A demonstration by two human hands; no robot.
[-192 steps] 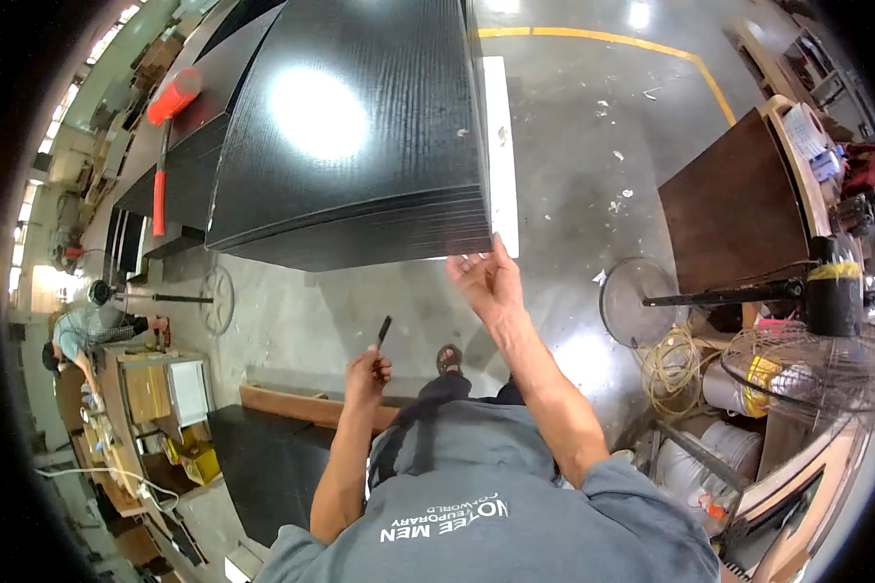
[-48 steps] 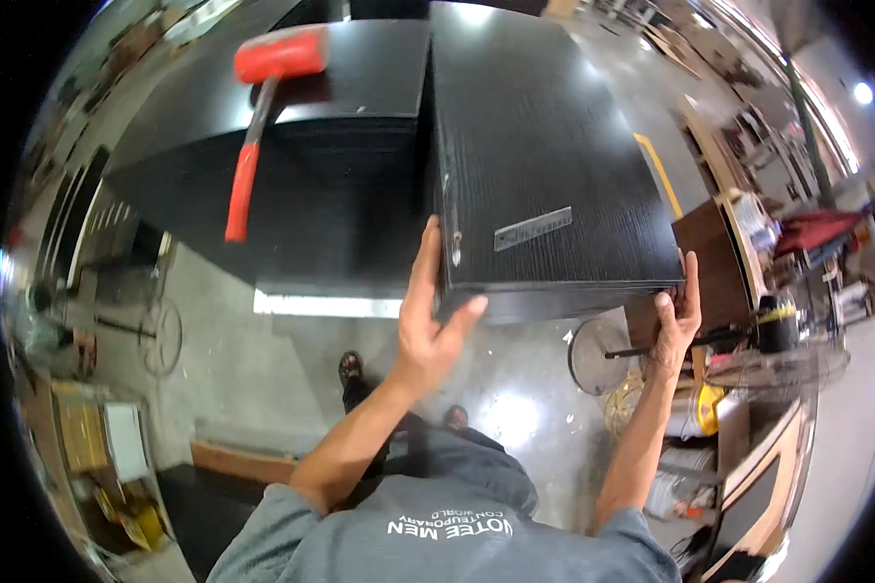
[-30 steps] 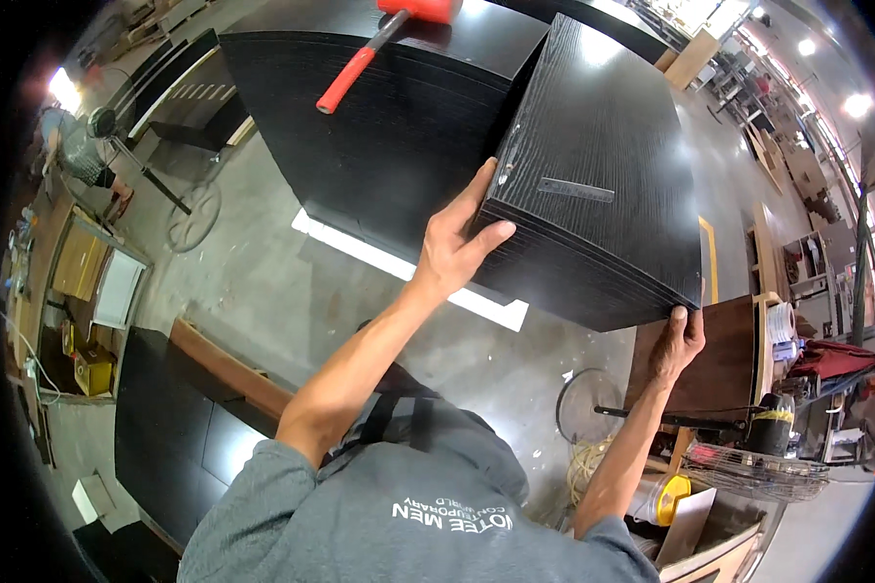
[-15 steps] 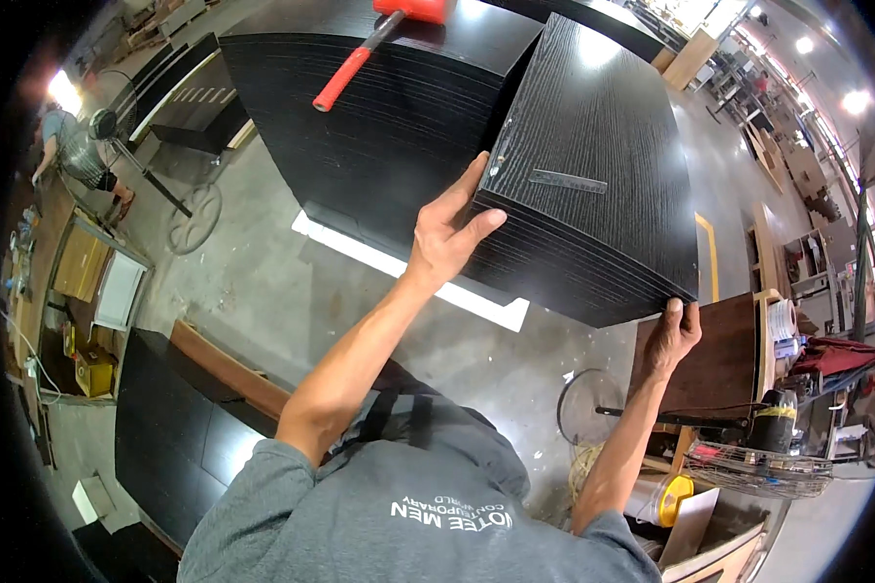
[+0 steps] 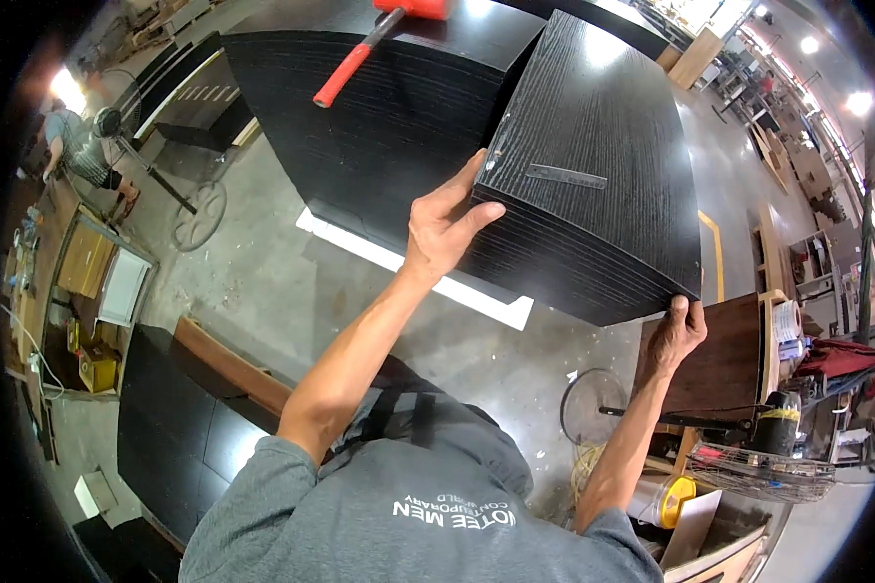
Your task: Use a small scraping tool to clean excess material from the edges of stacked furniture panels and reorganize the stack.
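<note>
My left hand (image 5: 444,228) grips the near left corner of a stack of black wood-grain panels (image 5: 603,165), fingers spread over its edge. At the stack's near right corner my right hand (image 5: 675,336) holds the bottom edge, thumb up against the side. A thin grey strip (image 5: 566,176) lies on the top panel. The stack sits skewed against a second, larger black stack (image 5: 389,107) to its left. A red-handled mallet (image 5: 365,49) lies on that larger stack, away from both hands.
A white board (image 5: 437,282) lies on the concrete floor under the stacks. Dark panels (image 5: 180,418) stand at lower left. A brown panel (image 5: 724,364), a wire basket (image 5: 763,471) and a floor fan (image 5: 593,408) crowd the right. Another person (image 5: 80,151) stands far left by a fan.
The smaller stack has turned and slid slightly under my hands since a second ago. My left hand stays on its corner; my right hand has stayed at the lower right corner.
</note>
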